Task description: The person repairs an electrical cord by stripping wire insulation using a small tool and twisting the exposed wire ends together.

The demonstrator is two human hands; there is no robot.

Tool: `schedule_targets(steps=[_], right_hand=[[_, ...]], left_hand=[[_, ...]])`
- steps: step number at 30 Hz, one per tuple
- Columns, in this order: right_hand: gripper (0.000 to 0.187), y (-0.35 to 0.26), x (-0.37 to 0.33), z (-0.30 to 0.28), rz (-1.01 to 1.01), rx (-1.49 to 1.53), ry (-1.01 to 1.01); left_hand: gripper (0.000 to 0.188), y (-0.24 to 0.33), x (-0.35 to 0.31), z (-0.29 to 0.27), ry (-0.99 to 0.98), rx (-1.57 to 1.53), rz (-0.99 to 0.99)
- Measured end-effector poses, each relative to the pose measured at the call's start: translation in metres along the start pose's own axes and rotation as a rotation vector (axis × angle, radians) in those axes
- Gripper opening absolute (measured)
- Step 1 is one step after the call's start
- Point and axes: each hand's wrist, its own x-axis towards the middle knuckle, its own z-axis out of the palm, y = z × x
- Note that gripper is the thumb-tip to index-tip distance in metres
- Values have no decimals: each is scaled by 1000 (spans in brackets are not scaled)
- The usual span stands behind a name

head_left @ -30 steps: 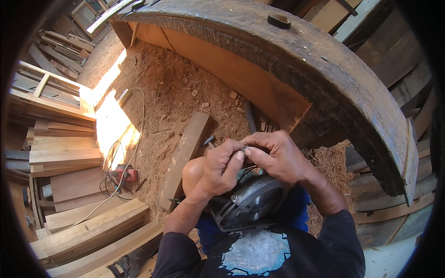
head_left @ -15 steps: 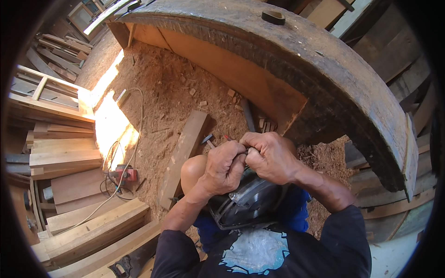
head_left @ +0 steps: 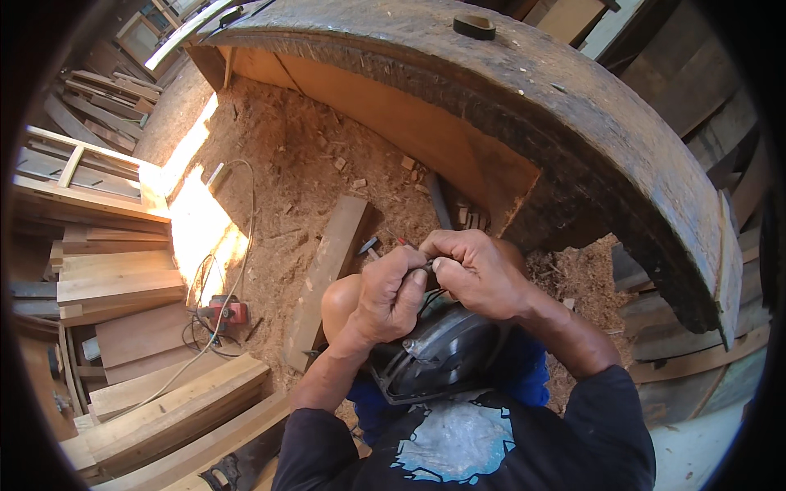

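Observation:
A dark circular saw (head_left: 442, 352) rests on my lap, its curved blade guard facing up. My left hand (head_left: 385, 295) and my right hand (head_left: 471, 270) meet just above it, fingertips pinched together on thin black and red wires (head_left: 413, 262) that come up from the saw. The wire ends between my fingers are mostly hidden. A small screwdriver (head_left: 368, 245) lies on the sawdust just beyond my hands.
A heavy, worn workbench (head_left: 589, 139) arches over the sawdust-covered floor (head_left: 286, 164). A loose plank (head_left: 327, 270) lies left of my knee. Stacked boards (head_left: 115, 278) fill the left side, with a small red tool (head_left: 223, 313) and a pale cable beside them.
Both hands stay pinched on the wires over the saw, shifting slightly upward in view; the fingers have regripped a little.

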Motion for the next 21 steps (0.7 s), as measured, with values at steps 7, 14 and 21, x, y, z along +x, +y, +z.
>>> schedule_targets(steps=[7,14,21], right_hand=[[23,-39,-1,-27,275,37,-189],[24,-29,4,-30,163,-184,-240],[21,-28,3,-12,48,-444,-137]], left_hand=[[7,7,1,-2,-8,-13,-16],[3,12,3,2,-47,90,-39],[5,6,2,1,-68,111,-15]])
